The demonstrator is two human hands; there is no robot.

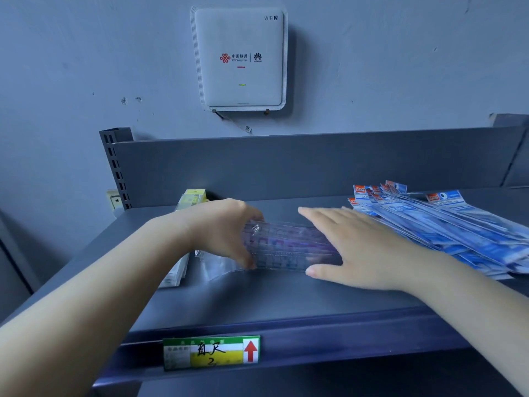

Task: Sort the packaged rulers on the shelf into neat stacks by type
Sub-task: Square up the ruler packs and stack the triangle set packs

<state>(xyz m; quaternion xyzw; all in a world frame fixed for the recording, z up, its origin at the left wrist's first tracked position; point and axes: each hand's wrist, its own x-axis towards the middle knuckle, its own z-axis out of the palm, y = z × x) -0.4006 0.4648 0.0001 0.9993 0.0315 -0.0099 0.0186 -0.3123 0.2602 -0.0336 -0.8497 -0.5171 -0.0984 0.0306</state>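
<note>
I see the left hand [226,230] with its fingers [248,255] curled over the left end of a bundle of clear-sleeved rulers [289,246], thumb below and fingers above, clamping it. The right hand [360,247] lies flat against the bundle's right end, fingers [320,214] straight and pressed together, thumb [315,271] at the near edge. The bundle consists of thin, transparent, glossy plastic sleeves with purple print showing through; a loose crinkled flap [217,266] trails from its left end. The bundle sits mid-shelf on the dark grey metal shelf [286,299], which has a smooth matte surface and a raised back panel. Right of the right hand lies a fanned, untidy pile of blue-and-white packaged rulers [446,224] with red header labels. At the left rear lies a stack of yellow-topped packs [193,197]. A green-and-yellow price tag [211,352] is fixed to the shelf's front rail.
</note>
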